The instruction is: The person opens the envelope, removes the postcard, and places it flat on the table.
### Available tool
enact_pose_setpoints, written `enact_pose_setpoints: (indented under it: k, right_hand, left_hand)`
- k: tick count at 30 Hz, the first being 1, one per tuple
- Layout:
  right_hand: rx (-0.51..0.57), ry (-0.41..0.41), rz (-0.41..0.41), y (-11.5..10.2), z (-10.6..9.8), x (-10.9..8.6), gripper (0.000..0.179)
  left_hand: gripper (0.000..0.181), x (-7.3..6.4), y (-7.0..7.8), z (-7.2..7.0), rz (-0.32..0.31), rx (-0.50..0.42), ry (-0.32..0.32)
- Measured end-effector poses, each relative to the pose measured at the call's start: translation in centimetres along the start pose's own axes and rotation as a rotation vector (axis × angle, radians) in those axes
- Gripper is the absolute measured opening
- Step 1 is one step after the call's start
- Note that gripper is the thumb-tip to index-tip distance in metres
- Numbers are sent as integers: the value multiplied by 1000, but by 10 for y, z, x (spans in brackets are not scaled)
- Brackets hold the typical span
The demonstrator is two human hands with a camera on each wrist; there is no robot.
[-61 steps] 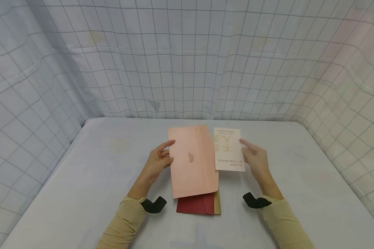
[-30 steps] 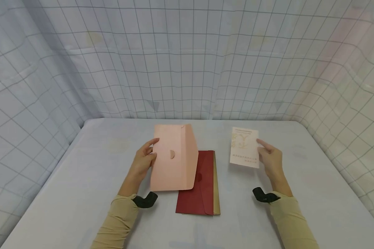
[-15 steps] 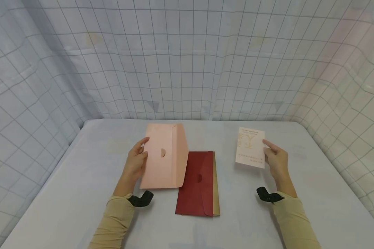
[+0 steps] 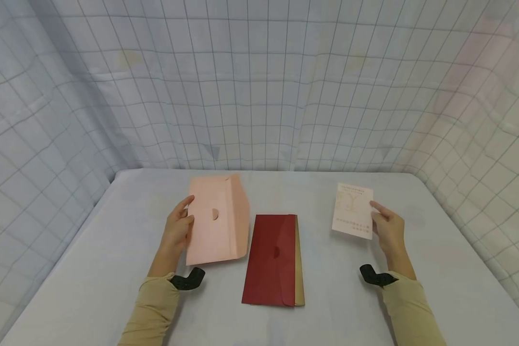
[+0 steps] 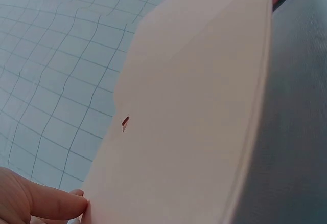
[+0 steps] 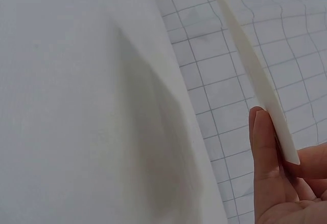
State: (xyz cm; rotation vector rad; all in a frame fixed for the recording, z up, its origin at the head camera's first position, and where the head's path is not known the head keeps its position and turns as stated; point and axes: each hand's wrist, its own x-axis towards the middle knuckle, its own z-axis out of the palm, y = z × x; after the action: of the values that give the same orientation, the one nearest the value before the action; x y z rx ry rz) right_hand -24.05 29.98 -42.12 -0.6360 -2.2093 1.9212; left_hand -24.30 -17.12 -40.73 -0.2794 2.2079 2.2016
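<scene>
My left hand [image 4: 175,230] pinches the left edge of a pink envelope [image 4: 209,235], which is held up off the table with its flap open along the right side. In the left wrist view the thumb [image 5: 56,203] presses on the envelope's edge. On the right, my right hand [image 4: 389,230] pinches a white card [image 4: 353,211] with gold print by its right edge. Seen nearly edge-on in the right wrist view, the card [image 6: 255,75] sits between thumb and fingers, above its shadow. Between the hands lies a dark red envelope [image 4: 268,259] on the table, partly covering a gold envelope [image 4: 299,269].
The white table [image 4: 324,298] extends around the envelopes on all sides. Behind it and at both sides hangs a white grid-patterned curtain [image 4: 259,96]. Each sleeve cuff carries a black wrist mount [image 4: 188,278].
The pink envelope moved left with my left hand, uncovering the red and gold envelopes. My right hand drew the white card to the right, away from the pink envelope.
</scene>
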Motion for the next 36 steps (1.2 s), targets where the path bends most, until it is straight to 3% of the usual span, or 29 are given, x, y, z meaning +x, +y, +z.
enact_pose_setpoints:
  k: [4, 11, 20, 36]
  right_hand:
    - [0, 0, 1, 5, -1, 0, 43]
    - [-18, -6, 18, 16, -5, -2, 43]
    - [27, -5, 69, 26, -12, -1, 44]
    - [-79, 30, 53, 29, -20, 13, 43]
  left_hand:
    - [66, 1, -2, -5, -7, -16, 3]
    - [70, 1, -7, -16, -48, 58, -53]
    - [70, -1, -14, -25, -68, 97, -56]
    - [70, 6, -14, -29, -43, 214, -2]
